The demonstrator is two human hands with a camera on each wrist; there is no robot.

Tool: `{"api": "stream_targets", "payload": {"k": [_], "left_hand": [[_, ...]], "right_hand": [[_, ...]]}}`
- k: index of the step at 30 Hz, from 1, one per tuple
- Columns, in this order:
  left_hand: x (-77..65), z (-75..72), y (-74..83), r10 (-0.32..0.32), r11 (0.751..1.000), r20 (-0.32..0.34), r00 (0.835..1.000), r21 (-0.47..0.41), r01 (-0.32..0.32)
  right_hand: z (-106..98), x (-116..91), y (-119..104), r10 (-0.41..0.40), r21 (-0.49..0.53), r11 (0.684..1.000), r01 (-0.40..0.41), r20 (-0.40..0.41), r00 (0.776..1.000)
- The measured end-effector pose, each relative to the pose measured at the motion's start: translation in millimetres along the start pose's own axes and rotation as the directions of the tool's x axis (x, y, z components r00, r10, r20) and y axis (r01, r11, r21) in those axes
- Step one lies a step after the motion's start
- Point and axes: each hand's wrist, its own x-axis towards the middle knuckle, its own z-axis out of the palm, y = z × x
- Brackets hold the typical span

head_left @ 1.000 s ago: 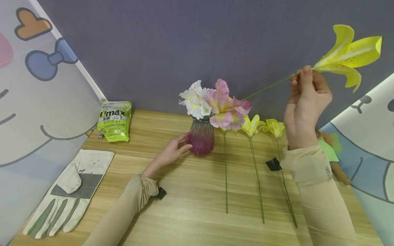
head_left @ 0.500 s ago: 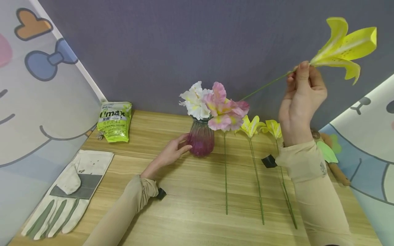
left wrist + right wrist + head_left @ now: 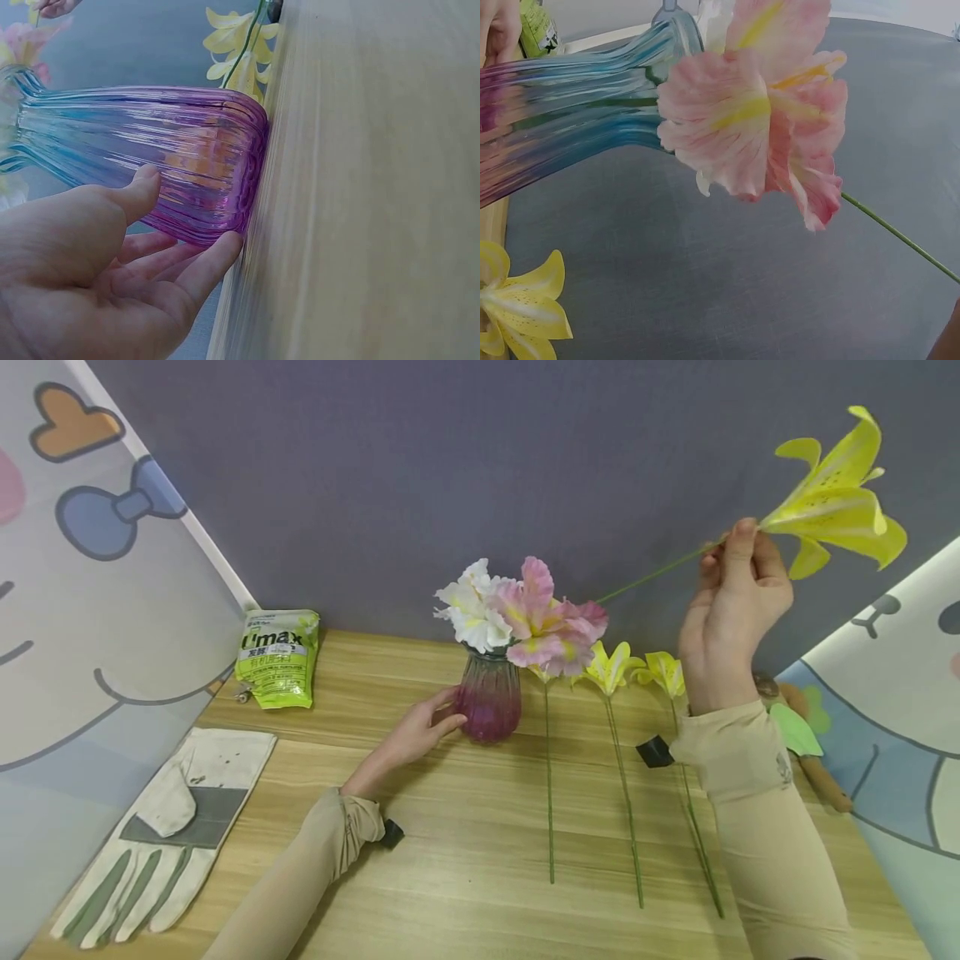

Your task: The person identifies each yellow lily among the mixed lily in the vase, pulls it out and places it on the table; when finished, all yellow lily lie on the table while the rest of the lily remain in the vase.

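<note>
A ribbed glass vase (image 3: pixel 489 702), teal at the neck and purple at the base, stands on the table with a white flower (image 3: pixel 474 610) and a pink flower (image 3: pixel 551 622) in it. My left hand (image 3: pixel 420 727) holds the vase low on its left side, thumb in front and fingers curled around it in the left wrist view. Up at the right, my right hand (image 3: pixel 738 602) pinches a yellow lily (image 3: pixel 832 510) by the stem just below its bloom. That stem slants down left behind the pink flower, which hides its lower end.
Three more yellow lilies (image 3: pixel 611 672) lie on the wooden table (image 3: pixel 465 877), right of the vase. A green fertilizer bag (image 3: pixel 277 656) stands at the back left, with a work glove (image 3: pixel 172 827) nearer. A partly hidden doll-like object (image 3: pixel 798 731) sits behind my right forearm.
The yellow lily's bloom has turned about its stem, so its petals face differently. My right hand has shifted slightly left. My left hand stays on the vase.
</note>
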Motion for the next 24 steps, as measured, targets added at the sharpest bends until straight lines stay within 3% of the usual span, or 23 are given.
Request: {"api": "stream_targets", "payload": {"k": [7, 14, 24], "left_hand": [[-0.3, 0.2, -0.1, 0.007, 1.000, -0.001, 1.000, 0.004, -0.007], [-1.0, 0.2, -2.0, 0.024, 1.000, 0.001, 1.000, -0.013, -0.024], [-2.4, -0.4, 4.9, 0.005, 1.000, -0.007, 1.000, 0.013, -0.005]], "right_hand": [[-8, 11, -6, -0.056, -0.012, 0.998, 0.055, -0.066, 0.996], [-15, 22, -14, -0.059, -0.002, 0.998, 0.059, -0.150, 0.987], [-30, 25, -26, 0.019, 0.046, 0.999, -0.009, -0.210, 0.977]]}}
